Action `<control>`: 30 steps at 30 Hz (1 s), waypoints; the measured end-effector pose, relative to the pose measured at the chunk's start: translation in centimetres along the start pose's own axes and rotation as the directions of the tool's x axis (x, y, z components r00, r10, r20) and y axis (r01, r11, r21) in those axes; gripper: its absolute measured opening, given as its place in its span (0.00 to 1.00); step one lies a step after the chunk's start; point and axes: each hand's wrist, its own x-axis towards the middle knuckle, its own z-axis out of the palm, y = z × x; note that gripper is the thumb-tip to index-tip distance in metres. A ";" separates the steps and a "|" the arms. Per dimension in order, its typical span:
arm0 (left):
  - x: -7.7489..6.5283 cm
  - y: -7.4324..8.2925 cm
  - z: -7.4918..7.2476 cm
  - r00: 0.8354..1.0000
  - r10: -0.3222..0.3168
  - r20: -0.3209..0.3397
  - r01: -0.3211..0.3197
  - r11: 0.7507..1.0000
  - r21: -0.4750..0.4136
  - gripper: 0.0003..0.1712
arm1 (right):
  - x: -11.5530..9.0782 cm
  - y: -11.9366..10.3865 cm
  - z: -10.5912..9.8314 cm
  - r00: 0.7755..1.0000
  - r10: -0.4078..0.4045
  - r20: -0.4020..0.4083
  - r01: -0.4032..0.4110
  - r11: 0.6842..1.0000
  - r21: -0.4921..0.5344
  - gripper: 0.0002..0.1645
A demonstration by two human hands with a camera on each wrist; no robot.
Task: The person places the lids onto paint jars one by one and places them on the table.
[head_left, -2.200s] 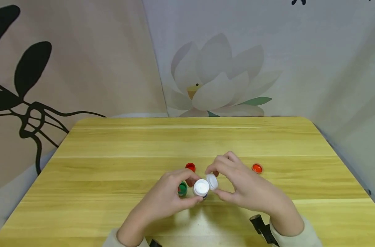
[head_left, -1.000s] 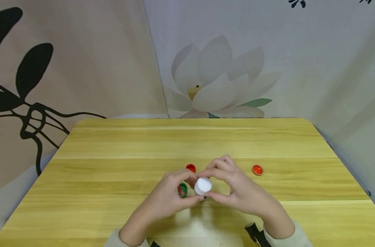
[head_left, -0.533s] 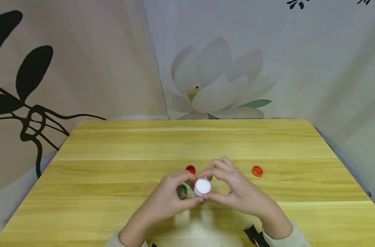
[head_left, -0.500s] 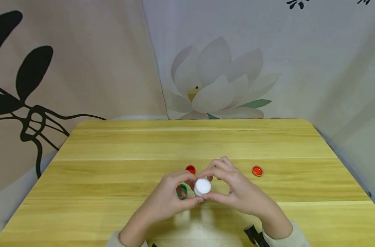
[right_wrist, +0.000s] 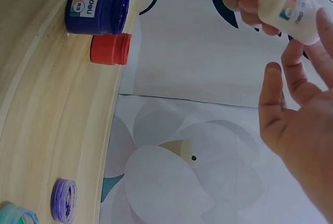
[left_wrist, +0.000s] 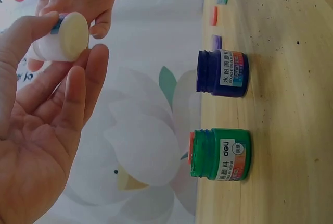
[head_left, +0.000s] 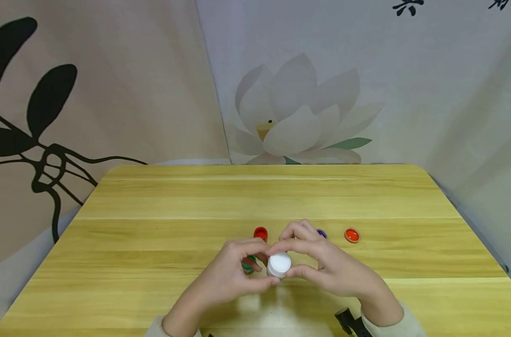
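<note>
A small white paint jar [head_left: 279,265] with its white lid on top is held above the table between both hands. My left hand [head_left: 226,271] grips the jar's body between thumb and fingers. The right hand [head_left: 329,262] pinches the lid at its rim with thumb and index finger. Both wrist views show the jar's pale base and part of its label. Below, a green paint jar [left_wrist: 223,153] and a dark blue-purple one [left_wrist: 229,74] stand without lids. A red paint jar [right_wrist: 106,48], also uncapped, stands behind them; the left hand partly hides the green one in the head view.
Loose lids lie on the wooden table [head_left: 154,234] to the right: an orange-red lid [head_left: 352,235], a purple lid [right_wrist: 63,200] and a green-stained lid [right_wrist: 18,213]. A printed curtain [head_left: 302,93] hangs behind the table's far edge.
The white lid, held beside the jar's open mouth 2.2 s ago, now sits on top of it. Both hands have shifted slightly toward the front, and the purple lid shows behind the right hand.
</note>
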 end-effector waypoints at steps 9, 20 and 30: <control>0.0 0.1 0.1 1.000 0.020 0.006 -0.020 1.000 -0.005 0.12 | 0.1 0.1 0.2 0.996 0.060 -0.065 -0.063 0.997 -0.039 0.25; 0.1 0.0 0.2 0.999 0.031 -0.030 -0.032 0.999 -0.014 0.14 | 0.3 0.2 0.6 0.989 0.097 -0.110 -0.103 0.993 -0.050 0.29; 0.0 0.0 0.1 0.999 0.023 -0.044 -0.023 1.000 -0.001 0.15 | -0.4 0.5 -0.5 0.994 0.084 -0.071 -0.082 0.996 0.029 0.31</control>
